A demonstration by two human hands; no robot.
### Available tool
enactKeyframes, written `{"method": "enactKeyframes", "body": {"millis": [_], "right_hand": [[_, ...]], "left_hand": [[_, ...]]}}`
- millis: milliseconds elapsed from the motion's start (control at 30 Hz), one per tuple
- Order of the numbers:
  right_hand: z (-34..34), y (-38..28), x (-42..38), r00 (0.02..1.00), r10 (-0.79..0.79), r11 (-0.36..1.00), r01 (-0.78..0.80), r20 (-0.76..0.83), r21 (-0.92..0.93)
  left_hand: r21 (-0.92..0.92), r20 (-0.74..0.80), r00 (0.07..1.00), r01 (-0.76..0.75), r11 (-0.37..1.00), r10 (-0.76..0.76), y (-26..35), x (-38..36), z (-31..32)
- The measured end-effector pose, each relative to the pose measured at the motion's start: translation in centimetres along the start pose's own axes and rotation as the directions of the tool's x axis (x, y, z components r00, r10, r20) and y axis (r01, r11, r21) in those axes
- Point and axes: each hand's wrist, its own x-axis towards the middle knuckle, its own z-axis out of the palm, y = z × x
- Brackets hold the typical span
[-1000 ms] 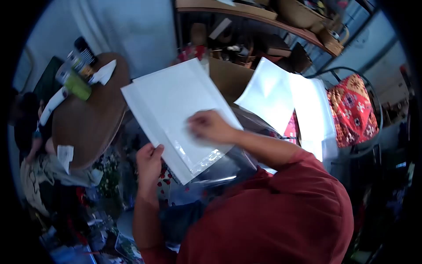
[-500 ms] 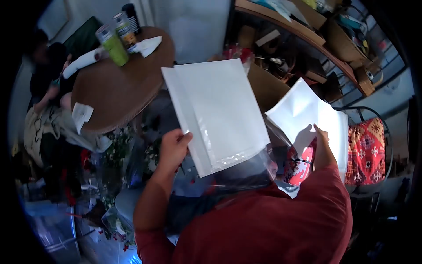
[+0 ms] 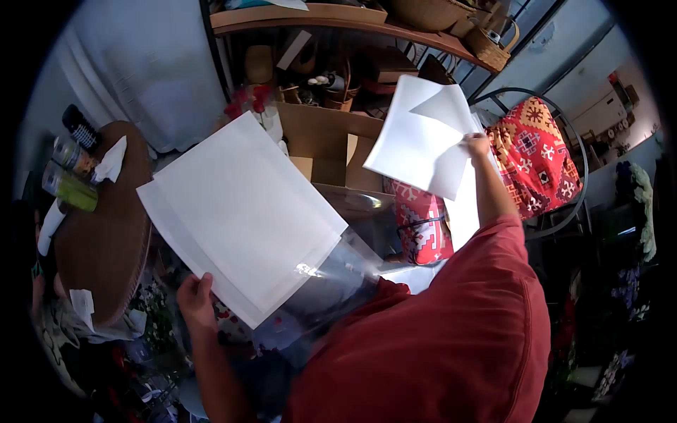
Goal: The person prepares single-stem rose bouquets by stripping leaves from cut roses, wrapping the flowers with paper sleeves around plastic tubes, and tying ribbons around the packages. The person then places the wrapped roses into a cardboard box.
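Observation:
My left hand (image 3: 197, 297) pinches the lower left edge of a stack of large white sheets (image 3: 243, 218), held tilted in front of me. Clear plastic film (image 3: 335, 278) hangs from the stack's lower right side. Out to the right, my right hand (image 3: 477, 144) is closed on the right edge of a white sheet (image 3: 419, 130), which is slightly curved and carries a shadow. Below that sheet, another white surface (image 3: 463, 211) shows beside a red patterned cushion (image 3: 423, 229).
An open cardboard box (image 3: 328, 148) stands beyond the sheets, under a shelf (image 3: 352, 27) with baskets. A round brown table (image 3: 106, 225) with cans is at left. A chair with a red patterned cushion (image 3: 539, 158) is at right. Flowers (image 3: 155, 303) lie low at left.
The view has turned right, so the table sits farther left and the box shows its inside. The sheet in my right hand is now raised off the white surface. My left hand still holds its stack.

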Motion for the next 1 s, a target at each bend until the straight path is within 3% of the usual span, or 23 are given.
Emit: {"method": "enactKeyframes", "body": {"millis": [33,67,100,167,233,267,433,467,500,567,600,633,700,733,767,800,833,900,933,967,1000], "right_hand": [[-2.7,0.6,2.5,1.000,-0.008,1.000,0.008,-0.016,0.016],[-5.9,-2.9,1.2,0.994,0.104,0.979,-0.096,0.038,-0.178],[-8.1,-3.0,2.7,0.997,0.058,0.917,-0.035,0.045,-0.398],[-10.9,-2.3,4.3,0.994,0.065,0.903,-0.019,0.092,-0.430],[-13.5,1.6,8.5,0.963,-0.016,0.822,0.166,0.269,-0.544],[-13.7,2.3,8.9,0.963,-0.010,0.784,0.174,0.268,-0.596],[-10.7,8.8,12.7,0.993,-0.121,0.506,0.061,-0.001,-0.861],[-8.7,3.0,7.1,0.996,-0.017,0.503,-0.070,-0.091,-0.861],[-7.7,2.6,5.6,0.991,-0.121,0.476,0.006,-0.059,-0.880],[-3.1,-1.8,-0.4,0.882,-0.377,0.400,-0.119,-0.282,-0.909],[-1.0,-2.1,-0.5,0.923,-0.318,0.399,-0.078,-0.218,-0.914],[1.4,-2.0,-1.4,0.892,-0.449,0.439,0.164,-0.058,-0.883],[7.5,-3.5,-3.8,0.821,-0.491,0.614,0.564,0.292,-0.553],[10.8,-7.6,-9.5,0.808,-0.453,0.785,0.562,0.376,-0.262],[13.3,-9.6,-12.9,0.665,-0.412,0.852,0.524,0.623,0.005],[15.5,-12.9,-17.8,0.632,-0.233,0.927,0.373,0.739,-0.027],[18.0,-13.6,-21.1,0.546,-0.224,0.935,0.355,0.807,0.019],[21.8,-16.0,-28.1,0.418,-0.189,0.976,0.176,0.888,0.125],[24.2,-15.9,-29.9,0.338,-0.035,0.998,0.058,0.941,0.016],[25.6,-16.8,-32.0,0.343,0.041,0.996,-0.091,0.939,-0.010],[27.0,-16.0,-32.8,0.346,0.001,0.990,-0.131,0.938,0.047]], "left_hand": [[-0.006,-0.024,1.000,0.015,1.000,-0.015,0.0,0.1,0.0],[-0.067,0.007,1.000,-0.010,0.998,0.010,0.1,-0.1,-0.1],[-0.067,0.007,1.000,0.002,0.998,-0.001,0.4,-0.3,0.2],[-0.065,-0.053,0.998,-0.043,0.997,0.039,1.1,-0.6,1.3],[-0.038,0.003,1.000,-0.011,0.999,0.011,0.4,0.1,-0.1],[-0.003,-0.003,1.000,-0.014,1.000,0.014,0.3,0.2,-0.2],[0.013,-0.086,0.993,-0.083,0.996,0.084,-0.2,0.3,0.8],[-0.005,-0.104,0.992,-0.068,0.998,0.067,-0.1,0.2,1.0],[-0.021,-0.123,0.991,-0.052,0.998,0.049,0.0,0.1,1.1],[0.017,-0.128,0.991,-0.027,0.999,0.029,0.3,-0.3,1.5],[0.054,-0.140,0.990,-0.005,0.999,0.013,0.6,-0.5,1.5],[0.034,-0.132,0.990,-0.043,0.999,0.047,0.3,-0.6,1.4],[0.111,-0.144,0.987,-0.052,0.993,0.067,0.9,-1.0,1.8],[0.085,-0.157,0.986,-0.041,0.996,0.054,0.5,-0.8,1.6],[0.049,-0.128,0.991,-0.028,0.998,0.035,0.8,-0.9,1.4],[-0.068,-0.141,0.988,-0.073,0.995,0.063,-0.2,-0.3,1.5],[-0.046,-0.129,0.990,-0.067,0.997,0.061,0.4,-0.3,1.5],[-0.049,-0.104,0.986,-0.136,0.990,0.130,0.5,-0.4,1.2],[-0.054,-0.114,0.984,-0.145,0.988,0.138,0.3,-0.3,0.8],[0.032,-0.089,0.989,-0.117,0.993,0.120,0.0,-0.3,0.1],[0.117,-0.073,0.992,-0.091,0.989,0.100,-0.1,-0.4,-0.5]]}}
